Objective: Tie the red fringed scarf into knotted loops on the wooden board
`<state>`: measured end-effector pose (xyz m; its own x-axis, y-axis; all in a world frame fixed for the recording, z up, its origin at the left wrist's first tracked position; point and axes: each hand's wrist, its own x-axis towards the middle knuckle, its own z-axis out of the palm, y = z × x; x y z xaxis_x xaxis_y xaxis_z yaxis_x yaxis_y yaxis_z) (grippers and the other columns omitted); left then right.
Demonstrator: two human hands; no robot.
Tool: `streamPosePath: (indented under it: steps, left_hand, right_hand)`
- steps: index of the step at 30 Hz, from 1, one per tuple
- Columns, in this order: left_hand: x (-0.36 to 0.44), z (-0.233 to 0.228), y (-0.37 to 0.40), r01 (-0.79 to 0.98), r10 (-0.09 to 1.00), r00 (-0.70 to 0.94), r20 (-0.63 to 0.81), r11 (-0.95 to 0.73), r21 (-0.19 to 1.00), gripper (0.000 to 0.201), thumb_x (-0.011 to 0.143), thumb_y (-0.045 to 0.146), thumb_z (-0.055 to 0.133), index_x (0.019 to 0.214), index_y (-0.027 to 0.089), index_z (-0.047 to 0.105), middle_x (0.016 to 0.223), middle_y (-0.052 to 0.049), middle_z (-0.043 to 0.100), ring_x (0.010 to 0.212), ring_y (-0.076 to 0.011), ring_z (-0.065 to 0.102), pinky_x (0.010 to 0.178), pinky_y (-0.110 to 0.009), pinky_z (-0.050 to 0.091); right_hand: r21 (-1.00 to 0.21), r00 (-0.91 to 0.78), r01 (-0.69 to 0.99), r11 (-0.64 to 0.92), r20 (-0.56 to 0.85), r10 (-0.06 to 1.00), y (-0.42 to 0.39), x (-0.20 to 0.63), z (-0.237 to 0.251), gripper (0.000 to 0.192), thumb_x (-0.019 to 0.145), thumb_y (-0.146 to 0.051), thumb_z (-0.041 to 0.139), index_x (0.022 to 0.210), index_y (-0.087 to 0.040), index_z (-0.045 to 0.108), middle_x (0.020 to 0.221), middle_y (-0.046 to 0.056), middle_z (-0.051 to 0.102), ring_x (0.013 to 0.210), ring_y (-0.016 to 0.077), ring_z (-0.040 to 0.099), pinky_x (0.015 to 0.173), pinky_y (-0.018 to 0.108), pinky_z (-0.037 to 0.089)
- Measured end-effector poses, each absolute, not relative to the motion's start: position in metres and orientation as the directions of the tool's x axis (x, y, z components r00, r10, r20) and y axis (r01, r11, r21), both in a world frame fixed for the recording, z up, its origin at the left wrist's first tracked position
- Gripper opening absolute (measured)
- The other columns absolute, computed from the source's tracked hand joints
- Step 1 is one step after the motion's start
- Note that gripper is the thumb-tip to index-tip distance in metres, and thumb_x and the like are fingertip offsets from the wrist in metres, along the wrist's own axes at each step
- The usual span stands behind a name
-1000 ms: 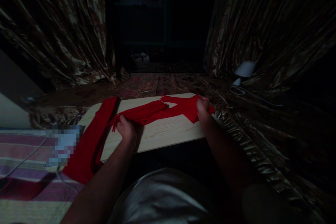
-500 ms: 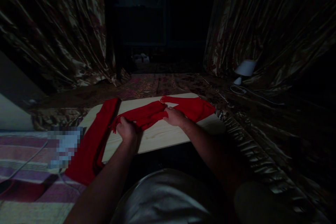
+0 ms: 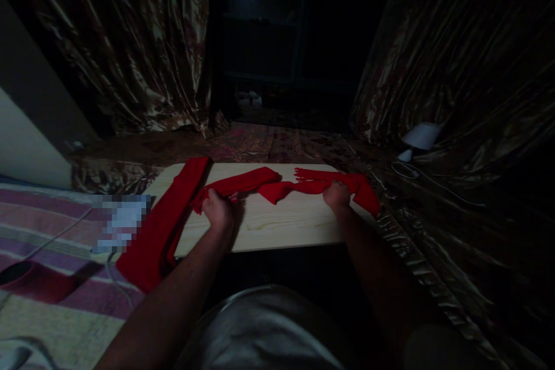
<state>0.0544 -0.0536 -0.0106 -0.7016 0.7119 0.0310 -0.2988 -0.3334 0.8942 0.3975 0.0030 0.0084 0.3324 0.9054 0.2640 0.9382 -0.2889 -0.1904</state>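
A long red scarf (image 3: 251, 178) with fringed ends lies across a pale wooden board (image 3: 269, 225). My left hand (image 3: 218, 208) is closed on the scarf near its left fringe, at the left part of the board. Further right, my right hand (image 3: 337, 195) grips the scarf where it narrows into a twisted strip. Beyond that hand the cloth bends, its other fringe lying at the board's far side and a fold hanging at the right edge. A folded red cloth (image 3: 162, 228) lies over the board's left end, beside my left hand.
A striped bedspread (image 3: 52, 231) with a white cable and a red object (image 3: 39, 283) is on the left. A small white lamp (image 3: 422, 136) with its cord stands at the back right. Patterned curtains (image 3: 165, 69) hang behind.
My right hand has moved right along the board, drawing the scarf into a narrower strip. My left hand stays near the left fringe. The whole view has shifted slightly.
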Motion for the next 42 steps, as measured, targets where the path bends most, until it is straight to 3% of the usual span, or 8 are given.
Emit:
streamPosePath:
  steps: [4,11,16,26,31,33,36,42]
  left_hand:
    - [0.058,-0.007,-0.053,-0.330,0.684,-0.730,0.006,-0.360,0.873,0.031,0.089,0.041,0.044,0.078,0.015,0.058,0.070,-0.008,0.068,0.058,-0.0195,0.069,0.054,-0.031,0.057]
    - [0.058,-0.008,-0.054,-0.336,0.687,-0.726,0.025,-0.387,0.859,0.028,0.089,0.038,0.046,0.081,0.015,0.060,0.074,-0.007,0.069,0.061,-0.0194,0.071,0.057,-0.033,0.059]
    - [0.056,-0.010,-0.053,-0.348,0.693,-0.720,0.027,-0.394,0.851,0.029,0.090,0.038,0.045,0.085,0.014,0.062,0.077,-0.007,0.070,0.063,-0.0183,0.071,0.059,-0.032,0.060]
    - [0.049,-0.018,-0.042,-0.322,0.628,-0.778,-0.024,-0.365,0.874,0.029,0.092,0.043,0.041,0.091,0.017,0.056,0.095,-0.008,0.066,0.079,-0.0189,0.070,0.071,-0.039,0.062]
    - [0.048,-0.019,-0.053,0.121,0.497,-0.831,0.250,-0.277,0.953,0.056,0.085,0.043,0.061,0.132,0.017,0.045,0.141,-0.017,0.053,0.131,-0.0253,0.052,0.115,-0.042,0.038]
    - [0.054,-0.016,-0.063,0.423,0.506,-0.699,0.505,-0.277,0.863,0.079,0.080,0.038,0.067,0.147,0.013,0.033,0.158,-0.022,0.032,0.148,-0.0300,0.030,0.123,-0.045,0.022]
    - [0.067,-0.010,-0.072,0.728,0.607,-0.406,0.683,-0.237,0.643,0.071,0.084,0.033,0.063,0.147,0.014,0.038,0.162,-0.020,0.028,0.153,-0.0338,0.018,0.124,-0.055,0.010]
    - [0.074,-0.006,-0.047,0.890,0.835,-0.007,0.550,-0.246,0.384,0.058,0.085,0.036,0.060,0.137,0.012,0.053,0.138,-0.019,0.059,0.130,-0.0327,0.053,0.111,-0.045,0.038]
  right_hand:
    - [-0.263,0.271,0.945,-0.193,0.305,0.913,-0.003,0.383,0.013,0.052,0.084,-0.018,0.055,0.135,-0.009,0.055,0.136,0.022,0.057,0.123,0.0320,0.057,0.101,0.040,0.046]
    - [-0.379,-0.265,0.838,0.393,0.347,0.900,-0.009,0.308,0.017,0.078,0.082,-0.032,0.065,0.153,-0.019,0.037,0.152,0.010,0.048,0.133,0.0227,0.051,0.108,0.030,0.042]
    - [-0.353,-0.227,0.894,0.275,0.172,0.959,-0.002,0.291,0.013,0.054,0.080,-0.048,0.069,0.126,-0.021,0.063,0.121,0.010,0.069,0.104,0.0247,0.066,0.089,0.032,0.050]
    - [-0.340,0.203,0.937,-0.083,0.335,0.920,0.010,0.331,-0.001,0.029,0.087,-0.031,0.059,0.111,-0.015,0.064,0.116,0.015,0.068,0.108,0.0259,0.062,0.090,0.034,0.048]
    - [-0.264,0.123,0.964,-0.024,0.365,0.923,0.003,0.327,-0.005,0.024,0.087,-0.026,0.060,0.108,-0.016,0.063,0.113,0.014,0.067,0.103,0.0251,0.063,0.091,0.035,0.046]
    - [-0.237,0.079,0.971,0.014,0.380,0.922,0.001,0.324,-0.006,0.023,0.086,-0.025,0.061,0.107,-0.017,0.062,0.112,0.013,0.068,0.103,0.0247,0.063,0.091,0.034,0.046]
    - [-0.221,0.057,0.975,0.034,0.392,0.918,0.000,0.323,-0.006,0.022,0.086,-0.025,0.062,0.106,-0.016,0.062,0.110,0.012,0.068,0.101,0.0248,0.063,0.091,0.034,0.046]
    - [-0.231,0.060,0.972,0.036,0.397,0.916,0.001,0.325,-0.007,0.021,0.086,-0.025,0.063,0.105,-0.017,0.062,0.110,0.012,0.068,0.101,0.0250,0.063,0.090,0.034,0.046]
